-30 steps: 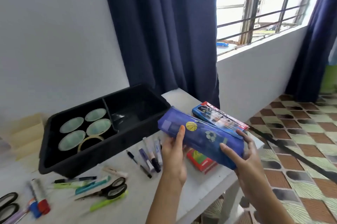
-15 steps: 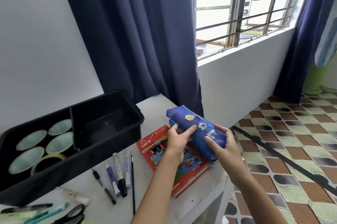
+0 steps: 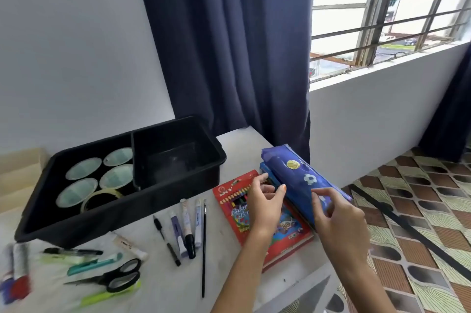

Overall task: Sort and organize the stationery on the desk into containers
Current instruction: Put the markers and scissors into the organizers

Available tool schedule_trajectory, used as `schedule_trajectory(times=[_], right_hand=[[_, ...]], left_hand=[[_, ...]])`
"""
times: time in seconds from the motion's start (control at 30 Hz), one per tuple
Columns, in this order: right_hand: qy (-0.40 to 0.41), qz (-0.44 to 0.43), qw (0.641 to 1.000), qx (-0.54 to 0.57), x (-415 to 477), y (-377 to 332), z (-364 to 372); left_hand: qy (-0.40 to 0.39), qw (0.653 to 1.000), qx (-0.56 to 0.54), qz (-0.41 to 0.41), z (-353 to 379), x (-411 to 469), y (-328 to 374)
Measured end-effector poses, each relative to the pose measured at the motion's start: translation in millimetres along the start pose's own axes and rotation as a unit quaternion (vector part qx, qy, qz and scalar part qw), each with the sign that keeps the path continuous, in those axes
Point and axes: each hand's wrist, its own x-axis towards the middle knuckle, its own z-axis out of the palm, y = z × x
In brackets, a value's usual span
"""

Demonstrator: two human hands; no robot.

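While the blue pencil case (image 3: 303,180) lies slantwise on a stack at the right end of the table (image 3: 163,289), both hands are at its near side. Under it is a blue box (image 3: 267,172), and under that a red box of coloured pencils (image 3: 233,200). The left hand (image 3: 265,200) has its fingers spread and loosely curled, with the thumb tip touching the case and the forefinger on the blue box's edge. The right hand (image 3: 339,218) curls over the case's near end, thumb and forefinger close together on it; I cannot tell whether they pinch it. To the left stands a black tray (image 3: 114,213) with tape rolls (image 3: 84,167) in its left compartment. Markers (image 3: 187,226), a paintbrush (image 3: 204,249) and scissors (image 3: 114,277) lie on the table nearer the camera.
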Motion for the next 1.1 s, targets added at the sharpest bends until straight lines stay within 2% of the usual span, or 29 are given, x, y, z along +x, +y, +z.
schedule_trajectory(times=[0.13, 0.23, 0.47, 0.63, 0.77, 0.87, 0.97, 1.1], right_hand=[[-0.064, -0.051, 0.987, 0.135, -19, -22, 24], [-0.136, -0.084, 0.973, 0.167, -40, -38, 49], [-0.260, -0.144, 0.943, 0.150, -85, -66, 102], [-0.338, -0.151, 0.924, 0.096, -104, -90, 124], [-0.325, -0.167, 0.929, 0.054, -115, -102, 130], [-0.316, -0.185, 0.929, 0.062, -118, -101, 135], [-0.280, -0.161, 0.938, 0.123, -118, -96, 133], [-0.179, -0.103, 0.946, 0.249, -113, -91, 118]], left_hand=[[0.058, 0.996, -0.070, 0.012, -30, -32, -10], [0.130, 0.988, -0.079, 0.009, -57, -48, -27], [0.294, 0.952, -0.077, -0.026, -118, -72, -61], [0.340, 0.936, -0.082, -0.047, -142, -86, -78], [0.355, 0.929, -0.091, -0.055, -151, -93, -83], [0.353, 0.930, -0.087, -0.057, -153, -96, -84], [0.350, 0.932, -0.079, -0.054, -153, -98, -84], [0.340, 0.936, -0.074, -0.056, -150, -99, -81]])
